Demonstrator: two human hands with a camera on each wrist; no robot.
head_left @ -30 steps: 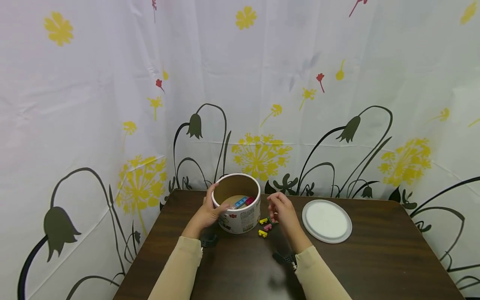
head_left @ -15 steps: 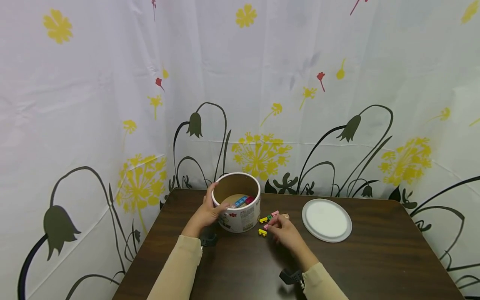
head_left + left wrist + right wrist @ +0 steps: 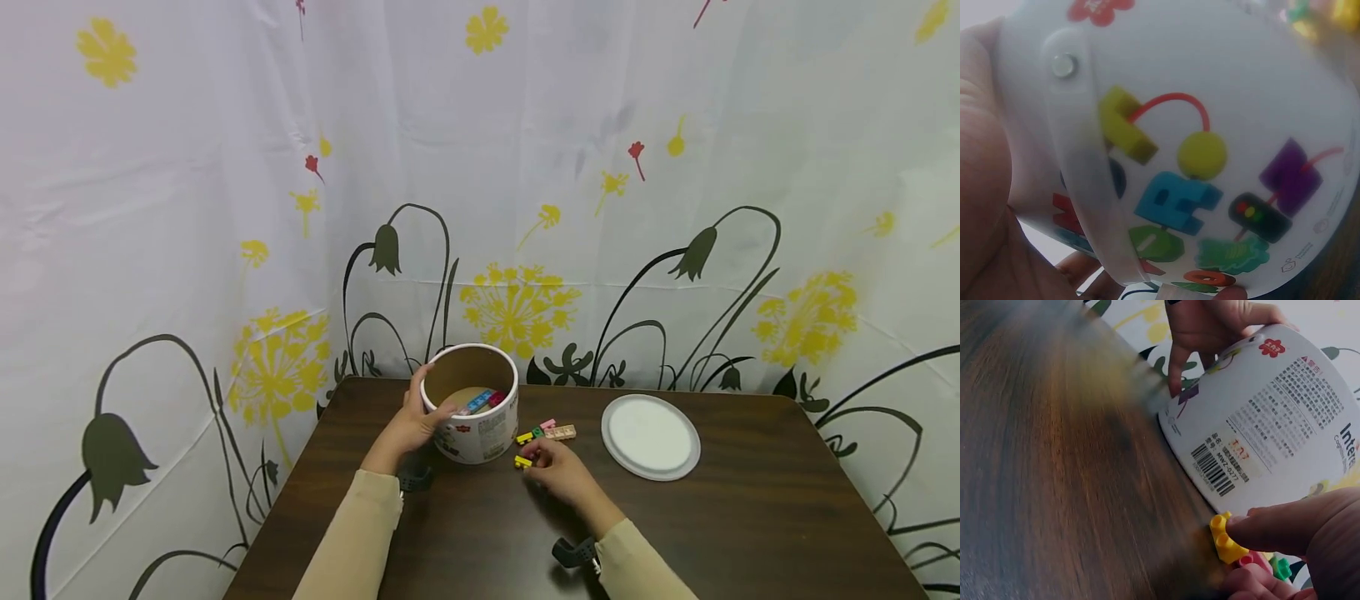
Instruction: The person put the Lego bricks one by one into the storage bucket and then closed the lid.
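Note:
A white cardboard bucket (image 3: 476, 433) with printed letters and a barcode label stands on the table. My left hand (image 3: 408, 427) grips its left side, thumb by the front rim. Inside lie blue bricks (image 3: 480, 402) and a crimson one (image 3: 497, 398). To the right of the bucket, my right hand (image 3: 562, 475) pinches a pink toy brick (image 3: 1255, 560), mostly hidden by the fingers. Its thumb touches a small yellow brick (image 3: 1229, 540) beside it. Just behind are another yellow brick (image 3: 524, 437), a green one (image 3: 537, 432), a pink one (image 3: 548, 424) and a beige one (image 3: 560, 432).
A round white lid (image 3: 650, 437) lies to the right of the bricks on the dark wooden table (image 3: 765, 492). Behind the table's back edge hangs a white curtain (image 3: 420, 100) with printed flowers.
My right hand has lowered from above the bricks, taken up the front pink brick and moved left to the front yellow one. The left hand keeps its grip on the bucket.

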